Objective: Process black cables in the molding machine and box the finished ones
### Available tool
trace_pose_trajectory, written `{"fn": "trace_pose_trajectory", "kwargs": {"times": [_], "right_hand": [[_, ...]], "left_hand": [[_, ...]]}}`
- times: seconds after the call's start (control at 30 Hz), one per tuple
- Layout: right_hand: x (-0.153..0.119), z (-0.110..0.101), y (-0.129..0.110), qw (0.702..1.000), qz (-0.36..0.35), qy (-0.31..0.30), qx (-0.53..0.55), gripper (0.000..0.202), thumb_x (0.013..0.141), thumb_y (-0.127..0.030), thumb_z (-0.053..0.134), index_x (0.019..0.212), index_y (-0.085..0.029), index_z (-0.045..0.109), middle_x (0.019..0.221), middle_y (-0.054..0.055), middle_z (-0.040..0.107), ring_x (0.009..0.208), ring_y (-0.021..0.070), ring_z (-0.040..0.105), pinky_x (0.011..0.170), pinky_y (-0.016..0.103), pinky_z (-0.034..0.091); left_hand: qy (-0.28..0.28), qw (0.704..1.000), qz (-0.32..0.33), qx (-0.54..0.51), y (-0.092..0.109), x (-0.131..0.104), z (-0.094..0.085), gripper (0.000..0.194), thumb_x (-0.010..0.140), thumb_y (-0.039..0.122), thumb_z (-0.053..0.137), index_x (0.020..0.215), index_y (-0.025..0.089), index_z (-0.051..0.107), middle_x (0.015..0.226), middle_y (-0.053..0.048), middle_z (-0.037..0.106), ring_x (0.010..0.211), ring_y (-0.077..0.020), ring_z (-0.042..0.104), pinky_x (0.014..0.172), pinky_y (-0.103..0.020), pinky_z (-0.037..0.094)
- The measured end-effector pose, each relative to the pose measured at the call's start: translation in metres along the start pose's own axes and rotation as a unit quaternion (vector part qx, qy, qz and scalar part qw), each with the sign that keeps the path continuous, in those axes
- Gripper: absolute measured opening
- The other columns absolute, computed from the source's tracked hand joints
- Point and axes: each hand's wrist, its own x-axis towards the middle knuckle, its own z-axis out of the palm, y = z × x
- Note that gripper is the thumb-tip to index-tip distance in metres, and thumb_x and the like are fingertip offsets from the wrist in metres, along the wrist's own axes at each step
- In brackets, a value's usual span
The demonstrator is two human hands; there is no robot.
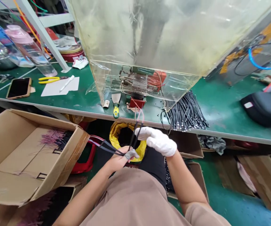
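My left hand (121, 158), with grey covers on some fingertips, is closed on a few black-sleeved wires (112, 147) with pink ends. Some of these wires stick out to the left, while others rise toward the bench edge. My right hand (157, 141) wears a white glove, its fingers closed around the rising wires just above my left hand. Behind the wires, low between my knees, is a yellow-lined bin (115, 133). A small red device (137, 102) sits at the bench edge under a clear plastic guard (149, 62).
To my left is an open cardboard box (15, 147) holding pink-ended wires. On the green bench (222, 106) lie a scraper (116, 106), a bundle of black cables (187, 111), yellow pliers (52, 79), a phone (19, 87) and a black case (265, 108). A bottle (31, 50) stands left.
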Motion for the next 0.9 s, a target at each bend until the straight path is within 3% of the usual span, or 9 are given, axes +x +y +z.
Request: {"fn": "trace_pose_trajectory", "kwargs": {"times": [0.07,0.2,0.4,0.53,0.63,0.7,0.8,0.9], "right_hand": [[-0.004,0.01,0.0,1.0,-0.018,-0.018,-0.007,0.057,0.086,-0.062,0.065,0.126,-0.022,0.067,0.127,0.011,0.069,0.116,0.0281,0.065,0.104,0.048,0.05],[-0.011,0.013,0.005,0.998,-0.021,0.061,-0.02,0.034,0.092,-0.049,0.063,0.114,-0.024,0.073,0.127,0.008,0.069,0.122,0.0259,0.063,0.11,0.046,0.046],[-0.017,0.01,0.003,0.998,-0.005,0.056,0.01,0.026,0.09,-0.045,0.066,0.105,-0.025,0.075,0.128,0.007,0.069,0.12,0.0265,0.064,0.102,0.043,0.053],[-0.011,0.016,-0.004,0.996,-0.02,0.029,-0.084,0.026,0.092,-0.044,0.061,0.108,-0.028,0.075,0.124,0.004,0.07,0.119,0.0244,0.064,0.104,0.041,0.051],[-0.007,0.018,-0.01,0.981,-0.014,0.008,-0.194,0.029,0.094,-0.042,0.056,0.114,-0.03,0.073,0.116,0.002,0.073,0.109,0.0218,0.067,0.1,0.037,0.052],[-0.006,0.013,-0.014,0.977,-0.002,0.017,-0.21,0.032,0.093,-0.043,0.057,0.118,-0.028,0.071,0.115,0.002,0.073,0.106,0.0215,0.068,0.097,0.036,0.053],[-0.01,-0.015,-0.02,0.971,0.006,0.108,-0.212,0.036,0.091,-0.046,0.059,0.119,-0.027,0.07,0.118,0.002,0.072,0.109,0.0206,0.067,0.1,0.036,0.051],[-0.013,-0.072,-0.027,0.91,0.036,0.291,-0.292,0.032,0.092,-0.045,0.058,0.114,-0.028,0.072,0.118,0.001,0.072,0.113,0.0209,0.065,0.107,0.039,0.046]], "left_hand": [[-0.032,0.999,-0.01,-0.002,-0.001,0.012,0.012,0.064,0.091,0.07,0.044,0.074,0.014,0.069,0.065,-0.005,0.059,0.059,-0.0134,0.053,0.058,-0.026,0.044],[-0.055,0.997,-0.017,-0.044,-0.002,0.024,0.028,0.065,0.089,0.073,0.045,0.082,0.014,0.071,0.078,-0.01,0.069,0.072,-0.0178,0.062,0.07,-0.028,0.05],[-0.072,0.996,-0.005,-0.043,-0.003,0.029,0.03,0.053,0.095,0.061,0.046,0.089,0.014,0.069,0.089,-0.012,0.071,0.084,-0.0201,0.066,0.081,-0.03,0.051],[-0.089,0.996,-0.013,-0.01,-0.006,0.029,0.027,0.045,0.095,0.055,0.05,0.089,0.016,0.069,0.095,-0.011,0.072,0.091,-0.0208,0.066,0.087,-0.031,0.05],[-0.102,0.992,-0.063,-0.032,-0.005,0.028,0.028,0.047,0.09,0.059,0.056,0.076,0.015,0.066,0.076,-0.008,0.072,0.074,-0.0191,0.066,0.077,-0.031,0.052],[-0.096,0.986,-0.103,-0.089,-0.002,0.027,0.029,0.05,0.085,0.064,0.06,0.073,0.016,0.062,0.059,-0.004,0.065,0.06,-0.0168,0.063,0.066,-0.029,0.051],[-0.064,0.969,-0.154,-0.184,0.001,0.024,0.029,0.052,0.076,0.066,0.07,0.087,0.016,0.064,0.059,-0.001,0.064,0.057,-0.0159,0.063,0.057,-0.026,0.051],[-0.024,0.957,-0.198,-0.211,-0.002,0.019,0.025,0.056,0.068,0.064,0.079,0.089,0.015,0.066,0.064,-0.002,0.066,0.052,-0.0122,0.058,0.047,-0.021,0.043]]}}
